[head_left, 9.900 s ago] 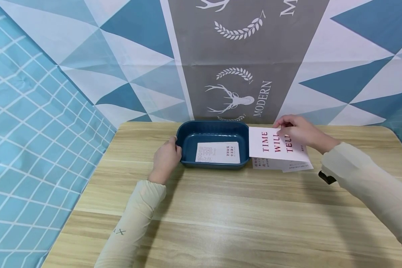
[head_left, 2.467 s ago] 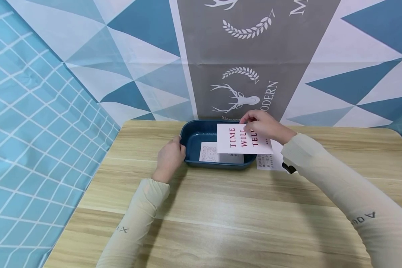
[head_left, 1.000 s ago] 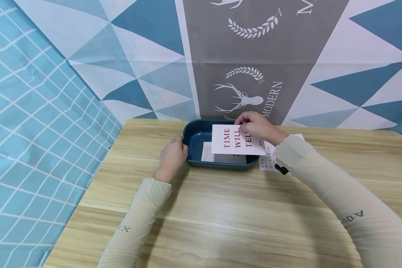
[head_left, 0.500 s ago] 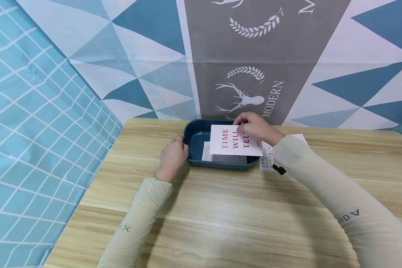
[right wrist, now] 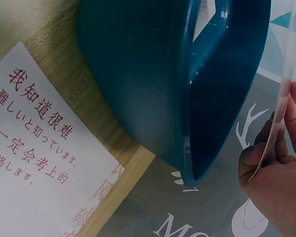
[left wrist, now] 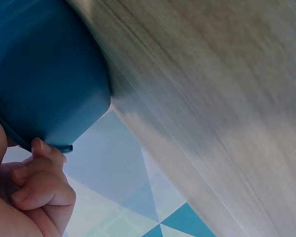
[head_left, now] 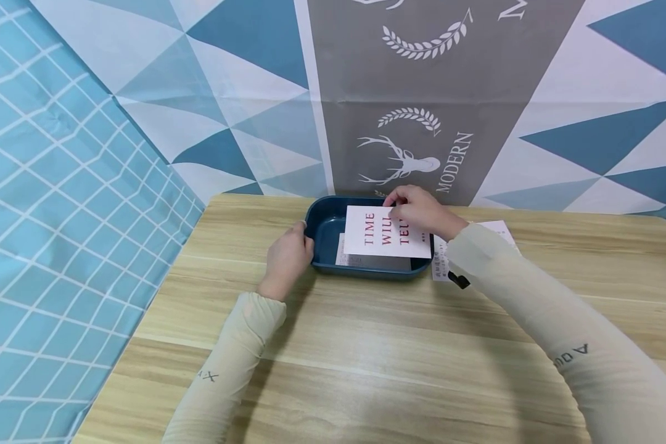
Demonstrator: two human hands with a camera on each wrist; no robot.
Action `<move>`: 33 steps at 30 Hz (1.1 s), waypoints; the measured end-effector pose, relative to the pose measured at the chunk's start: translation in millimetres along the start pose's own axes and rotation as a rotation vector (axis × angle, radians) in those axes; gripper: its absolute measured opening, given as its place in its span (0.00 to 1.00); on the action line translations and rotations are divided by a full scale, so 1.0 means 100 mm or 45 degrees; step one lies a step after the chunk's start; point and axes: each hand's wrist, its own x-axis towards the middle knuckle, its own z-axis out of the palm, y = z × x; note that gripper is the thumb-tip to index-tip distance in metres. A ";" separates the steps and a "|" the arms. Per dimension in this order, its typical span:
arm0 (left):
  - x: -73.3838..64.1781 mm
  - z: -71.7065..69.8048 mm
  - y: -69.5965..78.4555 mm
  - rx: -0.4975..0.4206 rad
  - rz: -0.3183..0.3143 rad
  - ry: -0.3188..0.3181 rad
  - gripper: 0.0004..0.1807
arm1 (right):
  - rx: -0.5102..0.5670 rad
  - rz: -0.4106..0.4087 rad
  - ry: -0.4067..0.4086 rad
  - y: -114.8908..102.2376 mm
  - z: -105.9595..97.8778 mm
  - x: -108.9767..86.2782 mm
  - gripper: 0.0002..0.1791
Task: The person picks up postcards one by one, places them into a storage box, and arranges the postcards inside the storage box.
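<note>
A wood-grain table (head_left: 338, 370) stands before a triangle-patterned backdrop (head_left: 244, 92) with a grey panel (head_left: 411, 83), blue gridded cloth (head_left: 44, 216) at left.

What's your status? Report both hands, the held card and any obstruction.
Left hand grips blue container by its rim. Right hand pinches TIME WILL TELL card above the opening. Nothing visible between them; another card lies inside.
</note>
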 end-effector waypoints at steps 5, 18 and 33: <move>0.00 0.00 0.00 0.003 -0.001 -0.013 0.18 | 0.008 -0.002 -0.004 -0.01 0.04 0.02 0.13; 0.01 -0.01 0.00 0.007 -0.023 -0.022 0.19 | 0.004 0.019 -0.015 -0.06 0.08 0.04 0.13; 0.01 0.01 0.00 0.014 -0.030 -0.036 0.19 | 0.016 0.016 -0.012 -0.07 0.12 0.06 0.13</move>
